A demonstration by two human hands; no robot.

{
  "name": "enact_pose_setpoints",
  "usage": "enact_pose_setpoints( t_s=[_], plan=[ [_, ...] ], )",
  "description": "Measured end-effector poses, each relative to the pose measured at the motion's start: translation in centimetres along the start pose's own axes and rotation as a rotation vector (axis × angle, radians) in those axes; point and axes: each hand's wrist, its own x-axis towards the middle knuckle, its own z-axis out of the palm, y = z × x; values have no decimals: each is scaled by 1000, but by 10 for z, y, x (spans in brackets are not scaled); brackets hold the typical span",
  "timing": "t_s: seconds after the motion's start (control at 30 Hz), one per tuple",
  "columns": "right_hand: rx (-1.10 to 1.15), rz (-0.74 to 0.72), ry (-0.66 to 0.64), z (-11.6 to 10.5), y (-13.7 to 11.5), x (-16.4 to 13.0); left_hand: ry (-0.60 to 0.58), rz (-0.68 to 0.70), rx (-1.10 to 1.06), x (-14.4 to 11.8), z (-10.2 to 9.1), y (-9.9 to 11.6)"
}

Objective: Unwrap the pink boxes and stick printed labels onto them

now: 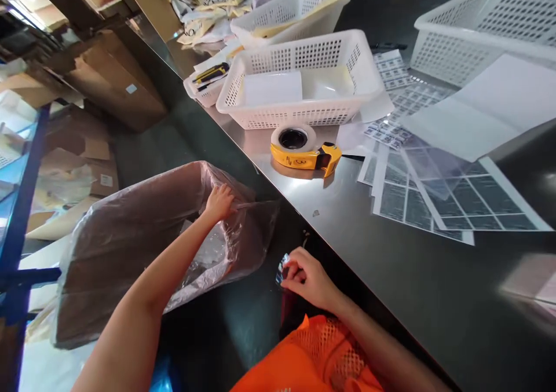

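Left hand (220, 202) and right hand (310, 279) were apart, both on the person's side of the yellow tape dispenser (299, 159). Left of the dispenser and lower, the left hand had its fingers curled closed over the rim of the plastic-lined box (121, 235); how tightly they gripped could not be told. Crumpled clear plastic (212, 250) lay inside that box. Straight in front of the dispenser, beyond the table's edge, the right hand was pinched nearly closed, thumb and fingers holding a small shiny scrap (283, 266). Beneath the dispenser was the steel table (330, 230). Just behind the dispenser stood a white perforated basket (295, 116) with white paper (273, 88) in it; behind and to its left, a small tray (211, 95) held a yellow-and-black cutter (212, 72). Right of the dispenser, dark-panelled sheets (469, 198) lay fanned and overlapping.
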Motion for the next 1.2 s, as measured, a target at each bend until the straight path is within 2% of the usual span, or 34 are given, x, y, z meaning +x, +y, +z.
enact_pose_setpoints(
  t_s=[0.1,0.23,0.33,0.47,0.73,0.93,1.07,1.2],
  plan=[
    [181,43,-95,-6,19,68,-104,-26,31,23,18,-5],
    [377,71,-141,-16,45,162,-339,-40,26,52,28,-18],
    [478,88,-155,-16,66,220,-475,-54,34,57,35,-28],
    [548,145,-231,2,99,273,-507,-96,59,51,47,-41],
    [534,230,-359,55,157,326,-393,-169,80,36,65,-50],
    [416,209,-288,83,184,353,-338,-194,81,37,70,-50],
    [366,181,-247,84,191,362,-337,-196,77,35,71,-52],
    [361,174,-277,68,194,361,-330,-182,65,36,68,-52]
  ],
)
